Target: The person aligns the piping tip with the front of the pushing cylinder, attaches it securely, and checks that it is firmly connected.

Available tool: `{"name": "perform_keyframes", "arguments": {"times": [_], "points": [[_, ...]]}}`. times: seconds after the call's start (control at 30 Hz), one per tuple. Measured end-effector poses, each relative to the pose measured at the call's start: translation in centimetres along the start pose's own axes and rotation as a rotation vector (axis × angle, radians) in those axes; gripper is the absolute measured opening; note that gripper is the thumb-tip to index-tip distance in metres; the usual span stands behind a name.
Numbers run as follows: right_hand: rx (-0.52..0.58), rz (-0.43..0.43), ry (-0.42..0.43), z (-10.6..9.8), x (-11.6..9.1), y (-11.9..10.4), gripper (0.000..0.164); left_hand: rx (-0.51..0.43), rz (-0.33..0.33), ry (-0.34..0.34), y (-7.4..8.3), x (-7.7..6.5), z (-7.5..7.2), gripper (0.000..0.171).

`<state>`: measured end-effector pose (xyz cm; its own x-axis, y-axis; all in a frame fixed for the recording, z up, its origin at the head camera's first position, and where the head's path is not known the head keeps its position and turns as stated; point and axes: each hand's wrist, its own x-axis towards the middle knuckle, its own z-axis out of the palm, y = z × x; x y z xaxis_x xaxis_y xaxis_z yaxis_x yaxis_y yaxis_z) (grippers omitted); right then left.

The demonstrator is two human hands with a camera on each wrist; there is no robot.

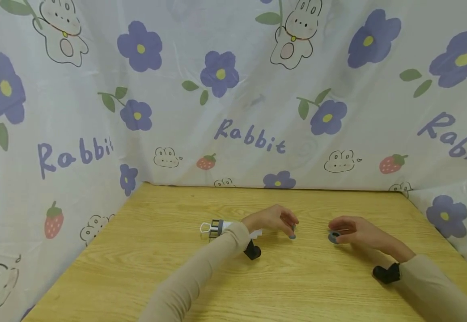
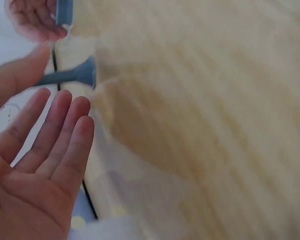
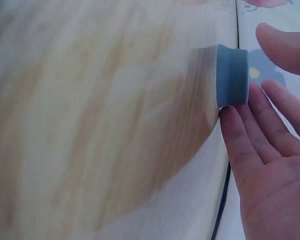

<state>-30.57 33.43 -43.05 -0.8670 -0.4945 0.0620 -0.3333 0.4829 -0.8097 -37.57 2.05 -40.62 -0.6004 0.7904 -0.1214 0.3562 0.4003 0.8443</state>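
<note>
In the head view my left hand (image 1: pixel 277 219) hovers around a small blue-grey piece (image 1: pixel 292 236) standing on the wooden table. The left wrist view shows its slim stem and flared base (image 2: pixel 86 73), between the thumb and the straight fingers. To the right, my right hand (image 1: pixel 364 232) is beside a short blue-grey round piece (image 1: pixel 333 237) with a dark hole in its top. Seen from the right wrist, this piece (image 3: pixel 232 76) has a flared bottom; fingertips (image 3: pixel 233 117) are right at its side, and the thumb stands apart from it.
A white and dark grey device (image 1: pixel 217 228) with a white loop lies left of the hands, partly hidden behind the left forearm. Black wrist cameras (image 1: pixel 252 250) sit under both wrists. A printed rabbit-and-flower curtain (image 1: pixel 249 112) closes off the back and sides of the wooden table (image 1: pixel 298 286).
</note>
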Motion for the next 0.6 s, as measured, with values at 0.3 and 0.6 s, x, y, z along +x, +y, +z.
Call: {"name": "perform_keyframes", "arguments": {"times": [0.3, 0.6], "points": [[-0.033, -0.001, -0.023, 0.1, 0.5, 0.3, 0.048, 0.039, 0.001, 0.079, -0.1, 0.5, 1.1, 0.021], [-0.138, -0.028, -0.018, 0.5, 0.8, -0.3, 0.031, 0.074, -0.019, 0.109, -0.5, 0.5, 1.6, 0.007]]}}
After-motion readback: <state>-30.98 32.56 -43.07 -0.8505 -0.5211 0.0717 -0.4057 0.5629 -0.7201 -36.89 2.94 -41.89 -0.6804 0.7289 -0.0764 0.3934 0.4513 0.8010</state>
